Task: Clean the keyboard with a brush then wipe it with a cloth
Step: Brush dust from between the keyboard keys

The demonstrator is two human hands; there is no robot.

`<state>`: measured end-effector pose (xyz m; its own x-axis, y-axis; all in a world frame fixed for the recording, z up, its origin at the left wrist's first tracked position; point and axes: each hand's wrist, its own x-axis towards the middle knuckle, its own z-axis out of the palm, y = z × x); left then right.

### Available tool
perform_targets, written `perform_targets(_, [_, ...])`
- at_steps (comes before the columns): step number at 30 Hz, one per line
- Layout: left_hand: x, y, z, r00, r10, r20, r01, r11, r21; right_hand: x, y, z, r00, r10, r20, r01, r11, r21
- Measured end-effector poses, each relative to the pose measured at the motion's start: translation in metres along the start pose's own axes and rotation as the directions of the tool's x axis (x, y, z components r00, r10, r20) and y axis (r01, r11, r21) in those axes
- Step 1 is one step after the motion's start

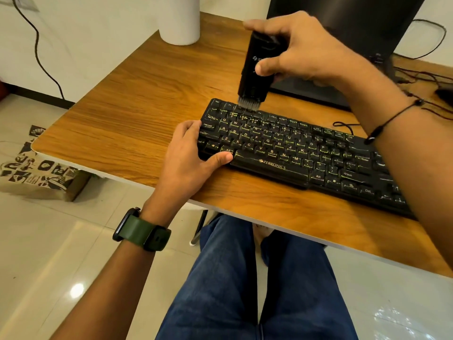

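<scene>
Pale glossy floor tiles [61, 241] spread under a wooden desk [137, 99] set against a light wall. At the desk's far side stands a black monitor [355, 25] with cables trailing to its right, and a white cylinder [179, 18] sits at the far left. The black keyboard [294, 153] lies slantwise across the desk in front of me, its left end nearer the middle, its right end hidden under my forearm. My right hand [301, 47] is wrapped round the black brush [257, 67], thumb across its front, holding it upright so the bristles touch the top-left row of keys. My left hand [188, 153] steadies the keyboard's left end, fingers laid on the edge and thumb pressing by the Alt key. A green-strapped watch [142, 231] sits on that wrist.
</scene>
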<state>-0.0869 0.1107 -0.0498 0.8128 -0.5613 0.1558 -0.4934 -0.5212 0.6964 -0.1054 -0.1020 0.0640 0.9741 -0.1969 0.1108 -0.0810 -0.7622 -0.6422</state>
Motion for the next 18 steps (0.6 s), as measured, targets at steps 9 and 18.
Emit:
perform_targets(9, [0.000,0.001,-0.001,1.000,-0.002,0.003,0.003,1.000,-0.017,-0.019,0.016,-0.012,0.996,0.077,0.045,-0.075,0.997,-0.027])
perform_targets(18, [0.000,0.003,-0.002,1.000,-0.020,0.008,0.020,1.000,-0.021,-0.009,-0.005,0.001,1.000,-0.024,-0.010,0.022,0.990,-0.136])
